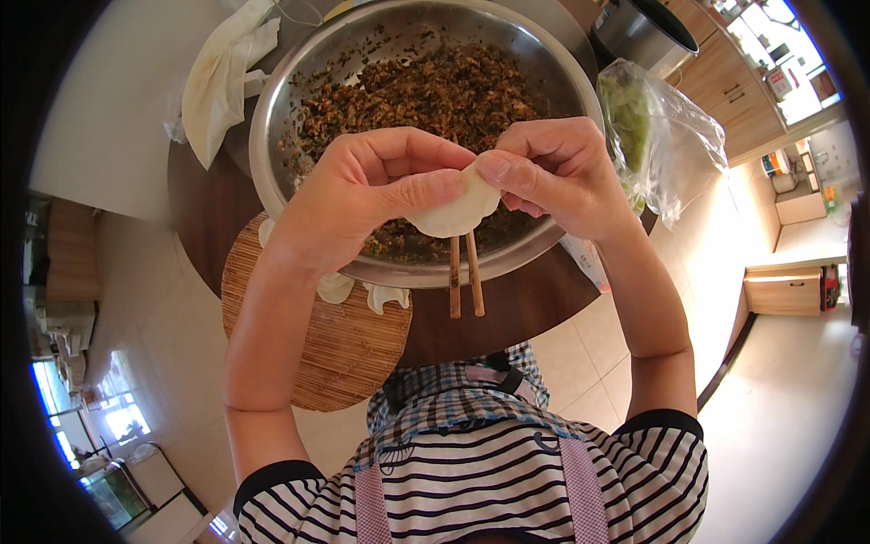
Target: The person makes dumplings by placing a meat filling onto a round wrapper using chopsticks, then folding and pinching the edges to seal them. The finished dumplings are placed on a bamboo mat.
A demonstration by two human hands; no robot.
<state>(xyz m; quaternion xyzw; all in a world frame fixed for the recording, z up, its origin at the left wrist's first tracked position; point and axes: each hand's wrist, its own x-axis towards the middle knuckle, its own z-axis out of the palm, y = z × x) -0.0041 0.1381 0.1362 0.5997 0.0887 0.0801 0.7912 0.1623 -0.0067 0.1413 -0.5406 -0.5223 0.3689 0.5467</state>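
Note:
Between my two hands, above a large stainless steel basin [272,88], is a pale dough dumpling [454,209] with its rounded edge towards me. My left hand [380,183] pinches its left side between thumb and fingers. At its upper right corner, my right hand [554,177] presses the dough between thumb and bent forefinger. The fingers hide part of the dumpling, and its filling cannot be seen. Brown chopped filling [435,88] with green bits lies in the basin. A pair of wooden chopsticks [464,279] sticks out over the near rim, just below the dumpling.
A round woven mat [340,353] at the left holds several dough pieces [387,297], partly hidden by my left arm. The basin stands on a dark round table [503,319]. Right of it lies a clear plastic bag [673,143] with greens. A metal pot [642,37] stands behind.

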